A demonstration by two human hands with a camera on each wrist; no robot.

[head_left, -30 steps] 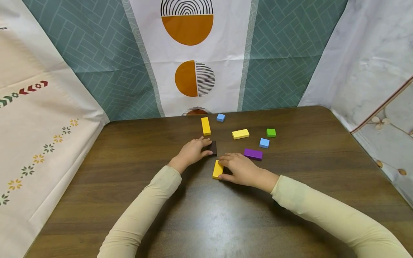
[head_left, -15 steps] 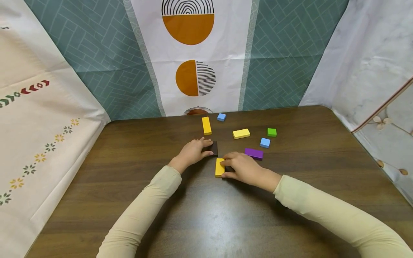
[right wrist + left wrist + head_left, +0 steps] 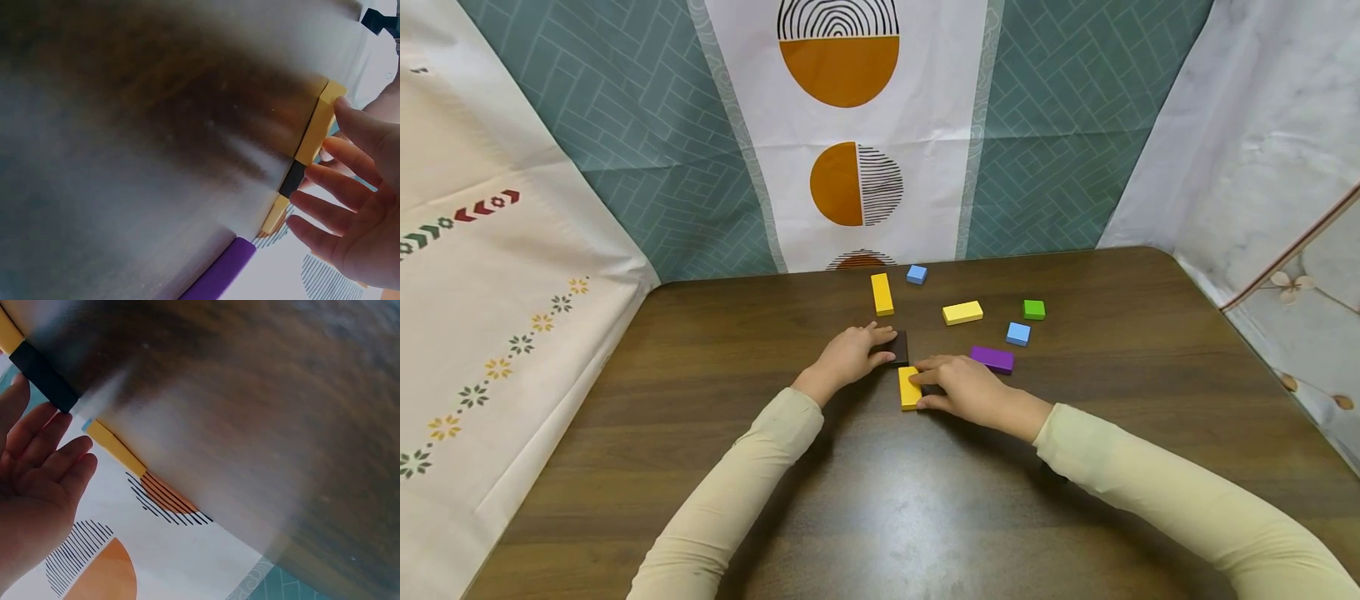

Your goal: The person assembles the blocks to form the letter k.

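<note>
My left hand (image 3: 848, 357) rests beside a black block (image 3: 900, 348), thumb at its near end and fingertips at its far end. The left wrist view shows that black block (image 3: 45, 378) between thumb and fingertips. My right hand (image 3: 966, 387) pinches an orange-yellow block (image 3: 909, 389) by its right side, thumb toward the near end and index finger toward the far end. This yellow block's far end meets the near end of the black one. In the right wrist view the yellow block (image 3: 320, 125) and black block (image 3: 293, 179) run end to end.
Beyond the left hand lies another orange-yellow block (image 3: 882, 294), with a small blue block (image 3: 917, 275) behind it. Toward the right are a pale yellow block (image 3: 962, 313), a purple block (image 3: 992, 360), a second blue block (image 3: 1018, 334) and a green block (image 3: 1033, 310) on the wooden table (image 3: 880, 517).
My right hand has pushed the near yellow block away from me and straightened it, closing the gap to the black block. My left hand has stayed at the black block.
</note>
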